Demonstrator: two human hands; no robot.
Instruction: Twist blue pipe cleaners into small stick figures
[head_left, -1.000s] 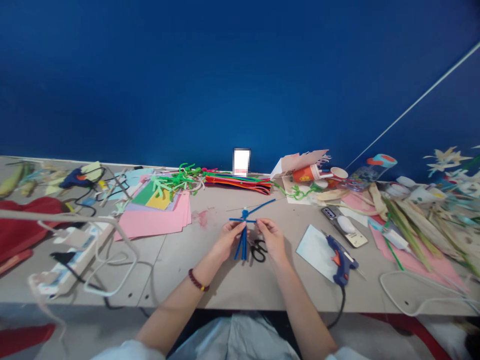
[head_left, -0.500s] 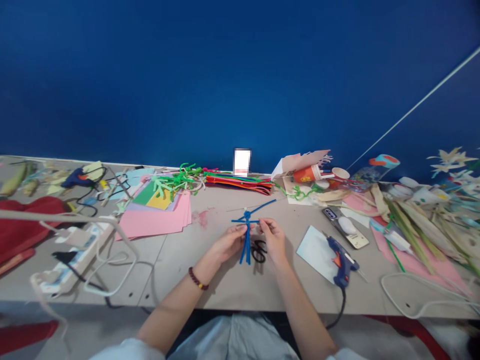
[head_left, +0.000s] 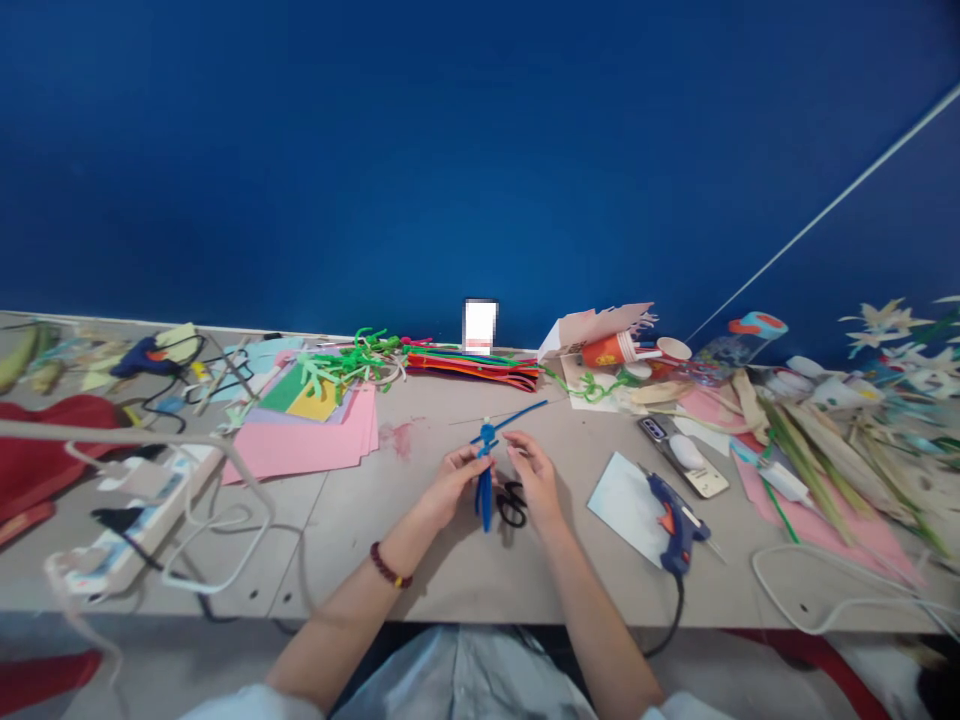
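Note:
A blue pipe-cleaner figure (head_left: 485,490) stands upright at the middle of the desk, its strands hanging down from a knotted top. My left hand (head_left: 459,482) pinches it around the middle from the left. To its right is my right hand (head_left: 537,480), fingers curved and apart, the tips close to the figure but seemingly off it. Black scissor handles (head_left: 512,506) show between the hands, partly covered. Behind the figure lies a loose blue pipe cleaner (head_left: 525,411), slanting up to the right.
Pink paper sheets (head_left: 300,452) and green pipe-cleaner pieces (head_left: 360,362) lie left; a power strip (head_left: 146,520) stands nearer. A bundle of coloured pipe cleaners (head_left: 472,368) lies behind. Rightward are a glue gun (head_left: 679,522) on pale card, a phone (head_left: 712,482) and paper cups (head_left: 611,350).
My right hand has let go of the figure's right-side strand and drawn slightly back. The crosswise strand no longer sticks out to the left, and the hanging strands sit closer together.

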